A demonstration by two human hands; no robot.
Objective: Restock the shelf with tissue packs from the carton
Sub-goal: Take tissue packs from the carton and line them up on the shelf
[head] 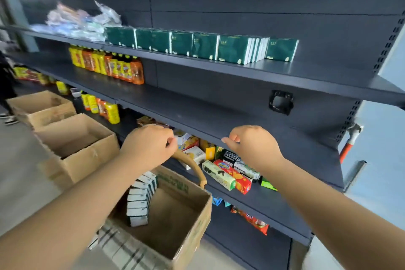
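Observation:
Dark green tissue packs [203, 45] stand in a row on the top dark shelf [306, 74]. Below me an open brown carton [175, 210] holds a stack of several more tissue packs [140, 199] along its left side. My left hand [151, 144] hovers above the carton with its fingers curled and nothing in it. My right hand [252, 144] hangs in front of the middle shelf's edge, fingers loosely curled, holding nothing.
Orange and yellow bottles [107, 63] fill the second shelf's left end. Snack boxes [228, 173] lie on a lower shelf behind the carton. Two more open cartons [72, 138] stand on the floor to the left. Clear plastic packs [74, 22] pile up at the top shelf's left.

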